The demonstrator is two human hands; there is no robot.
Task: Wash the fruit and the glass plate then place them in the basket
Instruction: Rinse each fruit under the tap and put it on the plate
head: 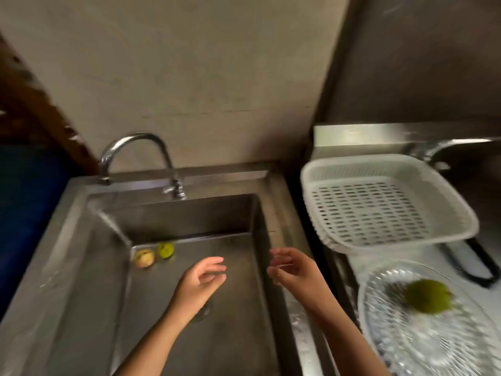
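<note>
Two small fruits lie in the far left corner of the steel sink (81, 267): a green one (166, 249) and a yellowish one (144, 258). A larger green fruit (428, 299) rests on the glass plate (406, 346) at the lower right. An empty white plastic basket (320, 196) stands behind the plate. My left hand (202, 278) hovers over the sink basin, fingers apart, holding nothing. My right hand (294, 270) hovers over the sink's right rim, fingers loosely curled and empty. The frame is motion-blurred.
A chrome tap (141, 147) arches over the sink's back edge, with no water running. The drain (203, 312) shows beneath my left wrist. A second tap (439, 150) stands behind the basket. A black-edged object (479, 264) lies right of the plate.
</note>
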